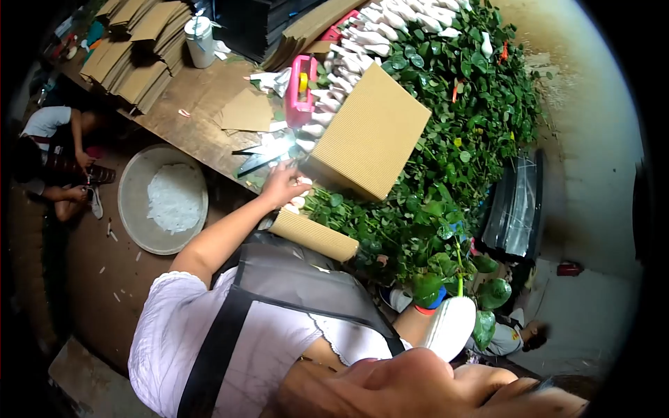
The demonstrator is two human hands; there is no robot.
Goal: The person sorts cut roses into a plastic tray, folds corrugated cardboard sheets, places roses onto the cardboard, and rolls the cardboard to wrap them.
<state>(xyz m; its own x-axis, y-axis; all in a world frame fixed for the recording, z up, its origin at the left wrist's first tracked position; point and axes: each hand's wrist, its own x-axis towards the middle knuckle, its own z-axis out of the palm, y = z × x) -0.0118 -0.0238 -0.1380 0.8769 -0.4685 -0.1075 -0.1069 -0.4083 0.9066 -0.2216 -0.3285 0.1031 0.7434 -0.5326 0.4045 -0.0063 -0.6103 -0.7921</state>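
At the table edge my left hand (281, 184) closes on a small white-wrapped flower bud (304, 182), with similar buds just below. A rolled sheet of corrugated cardboard (317, 235) lies in front of my apron. Beyond my left hand a larger corrugated sheet (376, 132) stands tilted against green stems. My right hand (435, 299), in a blue covering with a red wristband, is at the neck of a white-wrapped flower (451, 327) close to my face. Its bud points down, leaves above; the bud hides most of the fingers.
Piled leafy stems (467, 104) cover the right side, with wrapped buds (369, 38) along them. Scissors (258, 157), a pink holder (301, 90) and stacked cardboard (139, 49) lie on the wooden table (188, 97). A basin (129, 209) stands on the floor. People sit left (52, 139) and lower right (505, 340).
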